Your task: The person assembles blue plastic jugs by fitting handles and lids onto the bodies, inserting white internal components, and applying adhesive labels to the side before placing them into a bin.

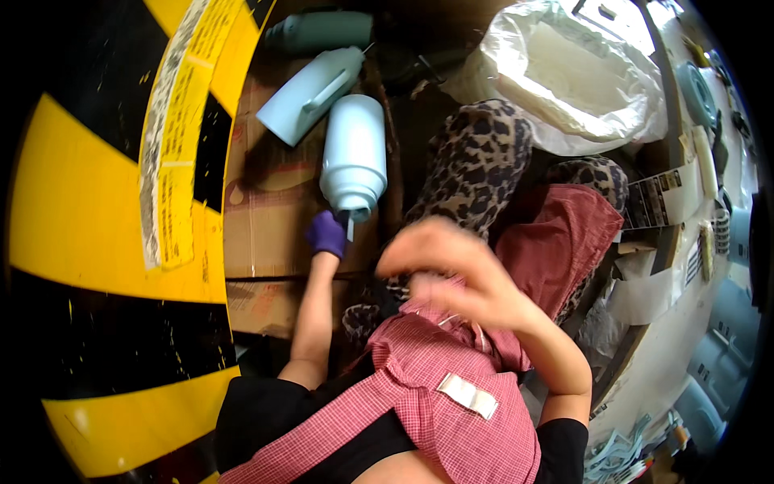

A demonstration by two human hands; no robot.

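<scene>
My left hand, in a purple glove, is closed at the narrow mouth end of a light blue vacuum flask. The flask lies with its mouth toward me, and a thin light blue strip hangs by the glove; the fingertips are partly hidden. Bare and blurred by motion, my right hand hovers over my lap, with fingers curved, the thumb apart and nothing visible in it. Beyond the held flask lie a light blue flask with a handle and a darker grey-green flask.
Brown cardboard lies under the flasks. A yellow and black striped panel rises close on my left. At the far right stands a white plastic bag. A bench along the right holds light blue parts.
</scene>
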